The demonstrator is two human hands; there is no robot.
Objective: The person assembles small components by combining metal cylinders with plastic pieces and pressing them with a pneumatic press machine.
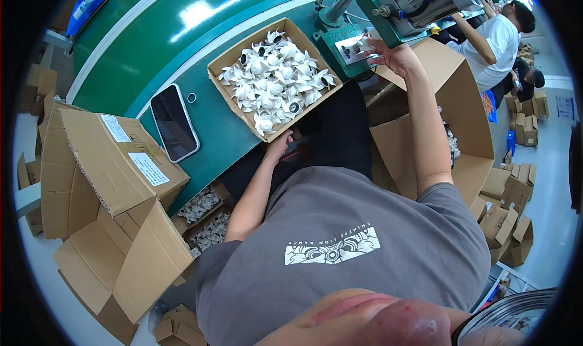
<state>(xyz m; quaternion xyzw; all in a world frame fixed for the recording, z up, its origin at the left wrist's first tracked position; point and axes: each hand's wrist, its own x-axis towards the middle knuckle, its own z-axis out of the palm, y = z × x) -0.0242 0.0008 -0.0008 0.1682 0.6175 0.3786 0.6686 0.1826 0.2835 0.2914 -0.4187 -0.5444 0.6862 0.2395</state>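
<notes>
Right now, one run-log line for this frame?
left hand: at near edge of shallow cardboard tray of white plastic parts | right hand: holding white part on green press fixture plate | black phone: flat on bench

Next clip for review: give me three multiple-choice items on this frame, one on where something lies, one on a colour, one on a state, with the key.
1. Where does the phone lie?
A. on the green table, left of the shallow box
B. inside the shallow box
C. on the floor

2. What colour are the small parts in the shallow box?
A. red
B. white
C. blue

3. What is the right hand doing?
A. resting in the lap
B. reaching to the press plate
C. holding the phone

Key: 1 A, it lies beside the box; 2 B, the heap is white; 3 B, the fingers sit at the plate, while the left hand is at the box's near edge.
</notes>
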